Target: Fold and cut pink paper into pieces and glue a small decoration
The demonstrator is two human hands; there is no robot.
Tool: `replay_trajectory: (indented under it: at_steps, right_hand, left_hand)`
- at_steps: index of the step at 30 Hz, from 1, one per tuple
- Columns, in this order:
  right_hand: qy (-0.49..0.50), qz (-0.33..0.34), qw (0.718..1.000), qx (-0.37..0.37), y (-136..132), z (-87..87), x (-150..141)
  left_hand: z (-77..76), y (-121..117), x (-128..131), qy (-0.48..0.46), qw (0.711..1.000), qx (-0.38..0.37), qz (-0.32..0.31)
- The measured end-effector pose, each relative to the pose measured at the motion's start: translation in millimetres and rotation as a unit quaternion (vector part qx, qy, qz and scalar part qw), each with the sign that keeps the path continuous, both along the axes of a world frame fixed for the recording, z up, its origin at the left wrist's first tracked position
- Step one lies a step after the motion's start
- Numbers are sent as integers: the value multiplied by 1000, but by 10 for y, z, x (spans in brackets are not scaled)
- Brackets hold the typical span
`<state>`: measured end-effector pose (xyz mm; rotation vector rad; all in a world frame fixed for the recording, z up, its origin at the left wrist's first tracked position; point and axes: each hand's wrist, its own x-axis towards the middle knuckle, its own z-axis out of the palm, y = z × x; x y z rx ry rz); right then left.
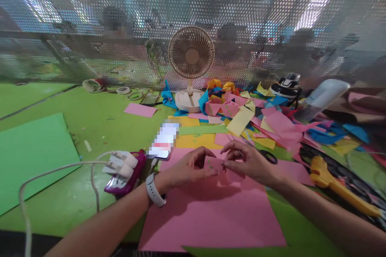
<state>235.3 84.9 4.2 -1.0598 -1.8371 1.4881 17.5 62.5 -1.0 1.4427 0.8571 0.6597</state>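
Both my hands meet over a large pink paper sheet [211,217] on the green table. My left hand [188,166], with a white watch on its wrist, pinches the left side of a small folded pink paper piece [213,164]. My right hand [249,160] pinches the same piece from the right, fingers curled. The piece has small green spots on it. Black scissors [268,156] lie just behind my right hand.
A small beige fan [191,64] stands at the back centre before a perforated screen. Coloured paper scraps [256,120] pile up at the right. A yellow tool [334,184], a phone [164,142], a purple power strip [126,170] with white plugs and a green sheet [30,156] lie around.
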Motion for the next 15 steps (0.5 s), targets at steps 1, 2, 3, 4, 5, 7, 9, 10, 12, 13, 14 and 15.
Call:
replay_trajectory:
  at_steps: [1,2,3,4,5,7,9,10,12,13,14,15]
  right_hand:
    - [6,-6,1000,2,-6,-1,-9]
    - [11,-8,1000,5,-10,-7,-15]
    - [16,-9,1000,6,-12,-18,-20]
    - [17,-8,1000,7,-13,-31,-24]
    - [19,-6,1000,8,-14,-47,-27]
    - [22,-7,1000,11,-14,-77,-34]
    - [29,-11,999,15,-19,-95,-43]
    - [34,-13,999,15,-23,-99,-48]
    - [42,-14,999,7,-32,-98,-56]
    - [47,-15,999,2,-35,-94,-58]
    - [55,-18,998,-1,-35,-91,-58]
    - [66,-24,998,-3,-32,-88,-57]
  left_hand:
    - [-33,3,12,1,1000,5,25]
    - [-68,7,22,-1,999,6,47]
    - [-100,11,29,-4,998,5,65]
    - [-128,15,33,-9,997,3,77]
    - [-149,18,35,-14,996,0,84]
    - [-171,20,30,-25,996,-3,86]
    - [-174,17,23,-37,996,-4,81]
    - [-172,15,21,-44,996,-5,78]
    - [-173,9,22,-61,995,-5,76]
    - [-175,8,25,-70,994,-7,78]
    - [-178,7,30,-79,993,-9,83]
    - [-181,7,35,-87,992,-13,91]
